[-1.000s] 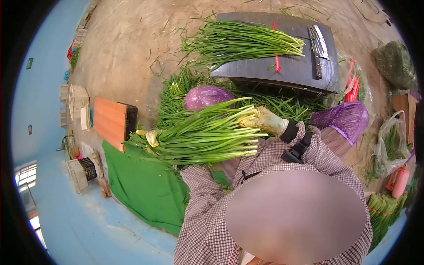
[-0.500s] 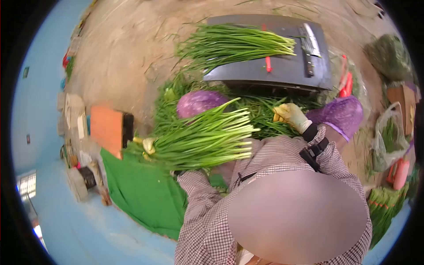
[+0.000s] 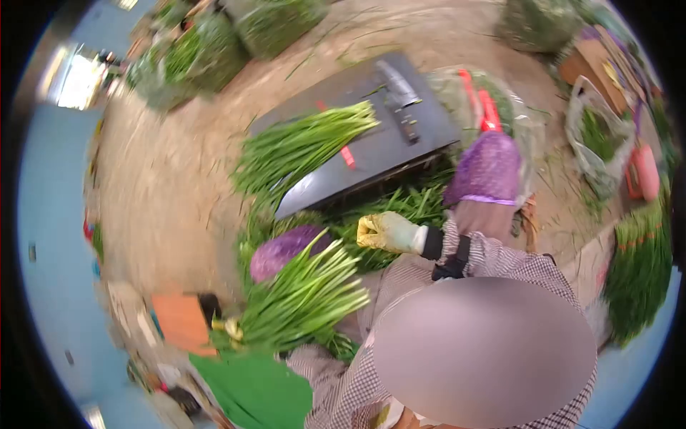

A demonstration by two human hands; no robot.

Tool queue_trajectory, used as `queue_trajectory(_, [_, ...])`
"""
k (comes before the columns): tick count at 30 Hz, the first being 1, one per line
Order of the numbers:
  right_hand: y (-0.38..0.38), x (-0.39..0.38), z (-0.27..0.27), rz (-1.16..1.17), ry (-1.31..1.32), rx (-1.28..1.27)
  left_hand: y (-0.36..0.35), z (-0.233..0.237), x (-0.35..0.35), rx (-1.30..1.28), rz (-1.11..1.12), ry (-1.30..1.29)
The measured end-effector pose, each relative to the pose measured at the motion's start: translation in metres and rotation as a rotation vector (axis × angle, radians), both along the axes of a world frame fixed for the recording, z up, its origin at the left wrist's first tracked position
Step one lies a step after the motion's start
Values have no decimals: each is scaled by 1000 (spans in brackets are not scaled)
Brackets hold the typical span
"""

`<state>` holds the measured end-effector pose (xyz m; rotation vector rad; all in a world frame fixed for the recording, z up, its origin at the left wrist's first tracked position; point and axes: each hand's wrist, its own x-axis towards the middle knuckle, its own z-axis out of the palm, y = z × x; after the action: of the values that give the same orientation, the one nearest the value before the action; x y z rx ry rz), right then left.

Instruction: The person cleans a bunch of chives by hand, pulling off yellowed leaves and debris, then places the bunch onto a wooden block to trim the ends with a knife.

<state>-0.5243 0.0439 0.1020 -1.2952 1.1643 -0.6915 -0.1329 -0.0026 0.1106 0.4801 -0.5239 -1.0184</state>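
Observation:
My left hand (image 3: 230, 327), in a yellowed glove, is closed around the leafy end of a bunch of garlic chives (image 3: 304, 297). The pale stem ends point up and right over my lap. My right hand (image 3: 389, 232), gloved too, is held in front of me above loose green leaves (image 3: 407, 204). Its fingers are curled in and nothing shows in them. Beyond my hands, a second bunch of chives (image 3: 307, 146) lies on a low dark table (image 3: 371, 161), across a red strip (image 3: 347, 156). A knife (image 3: 401, 89) rests near that bunch.
Purple covers wrap my knees (image 3: 486, 168) on both sides. Green cloth (image 3: 257, 390) and an orange board (image 3: 182, 322) are at left. At right are a plastic bag (image 3: 600, 143), a pink bottle (image 3: 647, 171) and tied chives (image 3: 639, 272). Full bags (image 3: 189, 61) stand at the back.
The view has swung, so the table appears tilted and further left. My right hand has risen from the loose leaves and moved inward toward the held bunch. My left hand keeps its grip.

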Motion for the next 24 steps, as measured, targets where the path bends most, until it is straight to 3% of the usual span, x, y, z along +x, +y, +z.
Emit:
queue_trajectory(4, [50, -129, 117, -204, -259, -226, -17, -3, -26, 128, 8, -218])
queue_trajectory(6, [84, -197, 107, -409, -208, -396, -27, -5, -43, 165, -6, -295])
queue_trajectory(7, [91, -225, 67, -613, -349, -496, -31, -6, -52, 177, -9, -330])
queue_trajectory(8, [105, -260, 28, -893, -423, -362, -35, -8, -59, 189, -18, -354])
queue_trajectory(10, [132, -314, -30, -829, 1118, 573, -42, -9, -75, 203, -24, -422])
queue_trajectory(12, [193, -348, -153, -1163, 1145, 308, -47, -9, -90, 214, -36, -484])
queue_trajectory(15, [266, -358, -312, -1178, 1074, 783, -53, -12, -111, 225, -61, -563])
queue_trajectory(17, [296, -325, -300, -1147, 867, 858, -57, -14, -125, 228, -71, -614])
queue_trajectory(19, [305, -319, -324, -1120, 917, 1242, -60, -17, -137, 228, -63, -649])
queue_trajectory(24, [311, -338, -343, -1206, 1061, 983, -64, -24, -157, 246, -44, -745])
